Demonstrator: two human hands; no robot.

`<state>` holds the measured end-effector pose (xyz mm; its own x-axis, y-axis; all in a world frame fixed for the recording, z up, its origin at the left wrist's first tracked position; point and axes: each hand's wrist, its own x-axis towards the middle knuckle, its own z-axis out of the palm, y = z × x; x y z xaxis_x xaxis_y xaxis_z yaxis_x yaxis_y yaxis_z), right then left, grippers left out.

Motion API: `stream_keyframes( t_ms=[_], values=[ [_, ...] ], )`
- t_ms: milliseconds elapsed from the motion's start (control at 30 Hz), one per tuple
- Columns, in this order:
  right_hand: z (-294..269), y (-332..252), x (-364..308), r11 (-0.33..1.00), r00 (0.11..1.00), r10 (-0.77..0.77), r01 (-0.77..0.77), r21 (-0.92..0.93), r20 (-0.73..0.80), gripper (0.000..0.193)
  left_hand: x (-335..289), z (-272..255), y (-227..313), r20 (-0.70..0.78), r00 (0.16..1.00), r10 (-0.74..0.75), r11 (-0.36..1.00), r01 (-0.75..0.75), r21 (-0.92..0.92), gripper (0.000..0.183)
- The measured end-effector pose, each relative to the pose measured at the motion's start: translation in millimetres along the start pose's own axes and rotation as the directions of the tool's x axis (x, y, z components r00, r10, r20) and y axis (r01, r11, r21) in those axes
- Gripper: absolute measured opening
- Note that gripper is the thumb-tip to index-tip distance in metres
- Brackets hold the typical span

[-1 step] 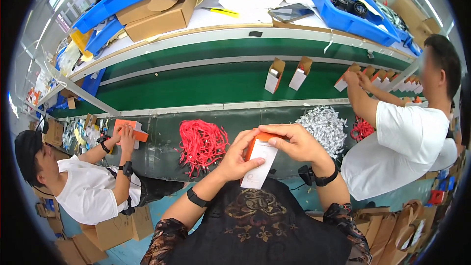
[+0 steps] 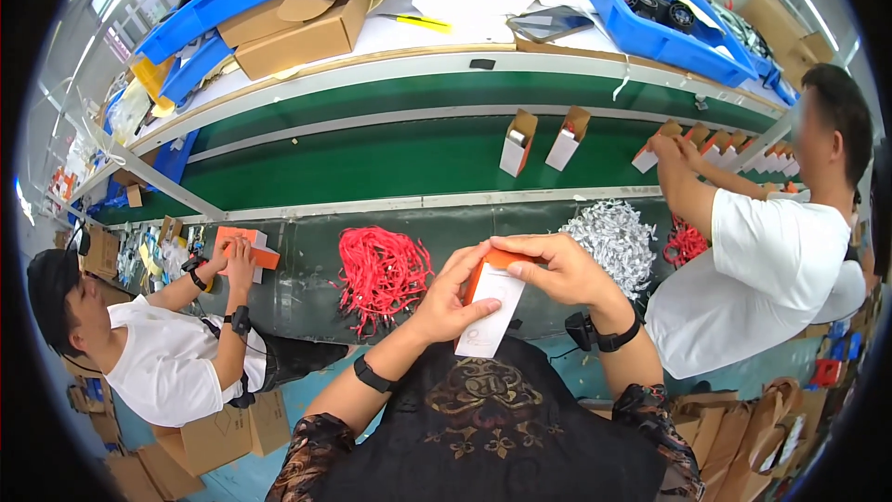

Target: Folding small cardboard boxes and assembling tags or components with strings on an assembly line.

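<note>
Close in front of my chest I hold a small white and orange cardboard box [image 2: 492,309], tilted, with its white face toward me. My left hand [image 2: 449,302] wraps its left side, the thumb lying on the white face. Over the orange top end bends my right hand [image 2: 561,270], its thumb at the edge and its fingertips meeting those of the left. The fingers partly cover the top end. On the dark bench, a heap of red cords [image 2: 381,270] lies left of my hands, and a pile of small silver-white pieces [image 2: 609,244] lies to the right.
Two open boxes [image 2: 518,143] stand on the green conveyor [image 2: 372,153] beyond the bench. A co-worker at left handles an orange and white box [image 2: 265,256]; another at right reaches to a row of boxes [image 2: 720,144]. Above, a shelf carries blue trays [image 2: 650,28] and a brown carton [image 2: 307,37].
</note>
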<state>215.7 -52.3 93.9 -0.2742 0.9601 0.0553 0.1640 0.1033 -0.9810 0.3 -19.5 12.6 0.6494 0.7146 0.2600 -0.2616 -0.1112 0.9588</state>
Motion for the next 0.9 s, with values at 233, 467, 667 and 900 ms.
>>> stream_keyframes(
  t_ms=[233, 467, 667, 900],
  values=[
    [-3, 7, -2, 1.0, 0.995, -0.012, 0.01, -0.02, -0.103, 0.032, 10, -3, 8, 0.116, 0.993, -0.001, 0.984, -0.02, 0.176, 0.089],
    [2, 7, 1, 0.977, 0.969, 0.135, -0.095, 0.191, -0.206, 0.029, 14, -1, 12, 0.124, 0.991, 0.057, 0.949, -0.093, 0.302, 0.091],
    [5, 14, 5, 0.979, 0.967, 0.097, -0.051, 0.195, -0.234, 0.029, 14, -3, 7, 0.109, 0.991, 0.078, 0.94, -0.11, 0.323, 0.09],
    [45, 33, 11, 0.958, 0.88, -0.218, 0.111, -0.264, -0.421, 0.025, 5, -5, -10, -0.006, 0.999, -0.036, 0.991, 0.036, 0.126, 0.09]
  ],
)
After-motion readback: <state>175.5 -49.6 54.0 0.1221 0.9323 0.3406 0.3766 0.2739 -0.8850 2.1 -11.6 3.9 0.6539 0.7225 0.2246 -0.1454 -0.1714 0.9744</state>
